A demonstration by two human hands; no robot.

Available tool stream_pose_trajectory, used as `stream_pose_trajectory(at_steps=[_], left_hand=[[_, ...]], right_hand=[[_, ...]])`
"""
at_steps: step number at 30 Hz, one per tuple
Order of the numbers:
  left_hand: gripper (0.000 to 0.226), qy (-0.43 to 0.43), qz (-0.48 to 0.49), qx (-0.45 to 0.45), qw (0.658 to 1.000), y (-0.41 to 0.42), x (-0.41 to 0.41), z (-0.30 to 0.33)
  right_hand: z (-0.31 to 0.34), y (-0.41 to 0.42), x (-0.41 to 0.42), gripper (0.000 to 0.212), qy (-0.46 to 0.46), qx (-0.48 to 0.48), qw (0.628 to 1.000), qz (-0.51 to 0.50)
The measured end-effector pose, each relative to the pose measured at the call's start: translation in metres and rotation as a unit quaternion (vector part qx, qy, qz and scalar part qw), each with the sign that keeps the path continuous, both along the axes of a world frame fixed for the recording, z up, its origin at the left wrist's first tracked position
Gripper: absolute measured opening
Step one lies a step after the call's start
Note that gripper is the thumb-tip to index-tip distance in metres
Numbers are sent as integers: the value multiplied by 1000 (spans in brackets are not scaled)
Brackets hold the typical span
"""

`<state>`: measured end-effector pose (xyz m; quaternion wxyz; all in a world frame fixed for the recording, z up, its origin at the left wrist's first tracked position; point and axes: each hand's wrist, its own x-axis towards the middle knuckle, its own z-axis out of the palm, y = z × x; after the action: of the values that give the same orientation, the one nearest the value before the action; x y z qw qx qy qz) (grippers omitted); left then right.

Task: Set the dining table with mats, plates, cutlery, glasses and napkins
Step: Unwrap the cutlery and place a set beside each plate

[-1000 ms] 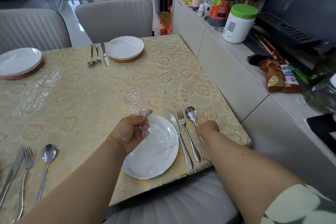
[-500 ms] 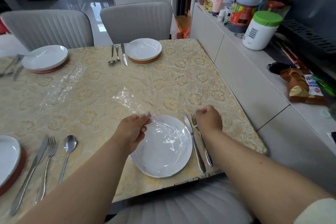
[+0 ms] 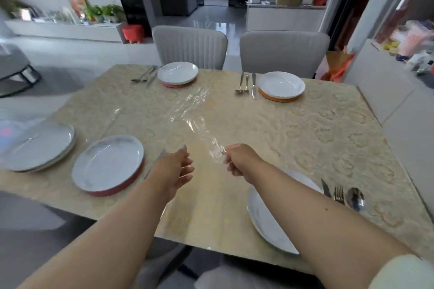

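The right hand (image 3: 239, 159) gripped one end of a crumpled strip of clear plastic film (image 3: 195, 119) between curled fingers (image 3: 229, 164), above the worktop (image 3: 317, 138) covered in a beige floral-patterned cloth. The film ran from that hand away across the worktop towards its far edge. The left hand (image 3: 175, 168) hovered just beside the right hand, fingers loosely spread and holding nothing.

Every plate held nothing. The near white round plate (image 3: 265, 220) lay under the right forearm, which hid its middle part. Right of this plate lay a steel knife (image 3: 326, 189), fork (image 3: 339, 195) and spoon (image 3: 356, 198); the forearm cut off their handles. Left of the left hand sat a white plate on a red round mat (image 3: 108, 165). The left hand covered most of the cutlery beside it; the pieces could not be told apart. Further left lay another white plate (image 3: 40, 145), its surroundings blurred.

At the far edge of the worktop stood a white plate on a pink mat (image 3: 177, 73) and a white plate on an orange mat (image 3: 281, 85), each with steel cutlery to its left.
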<state>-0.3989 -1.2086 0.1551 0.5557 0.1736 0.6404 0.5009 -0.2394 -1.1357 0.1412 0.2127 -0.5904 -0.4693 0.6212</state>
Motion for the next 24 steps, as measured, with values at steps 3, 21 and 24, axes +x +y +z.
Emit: stream_pose_trajectory(at_steps=[3,21,24], left_hand=[[20,11,26,3,1000,-21,-45,5],[12,56,-11,-11,998,-58,-300,19],[13,55,-15,-14,998,-55,-329,15]], right_hand=[[-7,6,-48,28,-32,44,999,7],[-19,43,-321,29,74,12,996,-54],[-21,50,-337,49,-78,83,993,31]])
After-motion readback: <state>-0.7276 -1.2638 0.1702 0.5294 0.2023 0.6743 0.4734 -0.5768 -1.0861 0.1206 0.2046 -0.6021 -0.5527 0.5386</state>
